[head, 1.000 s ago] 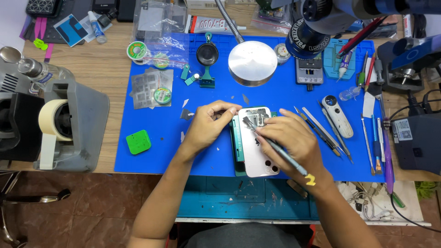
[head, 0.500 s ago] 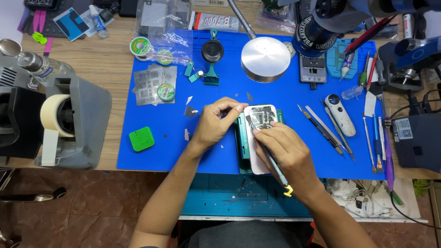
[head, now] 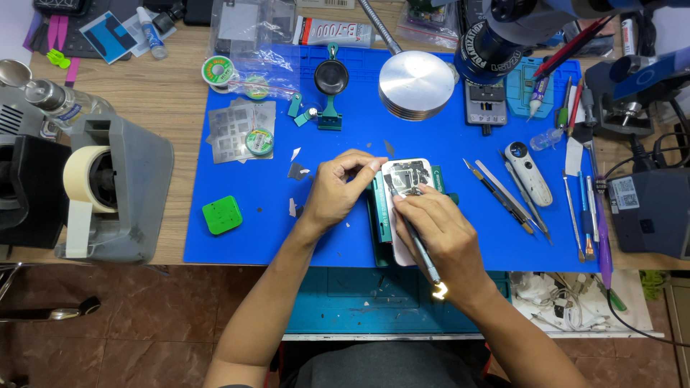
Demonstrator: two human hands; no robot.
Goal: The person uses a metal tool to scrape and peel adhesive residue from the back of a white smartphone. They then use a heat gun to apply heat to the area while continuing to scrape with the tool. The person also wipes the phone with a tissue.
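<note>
**Hands at an opened phone on the blue mat**

Head view: the phone (head: 407,188) lies back-open in a green holder (head: 379,215) on the blue mat (head: 244,244). The left hand (head: 338,190) pinches narrowly at the phone's upper left edge. The right hand (head: 440,237) grips a slim tool (head: 413,237), its tip on the exposed board. Tweezers (head: 499,195) lie just right; a tape dispenser (head: 108,194) stands far left.

Opened phone (head: 407,177) (probably) in green holder (head: 379,223)
</note>
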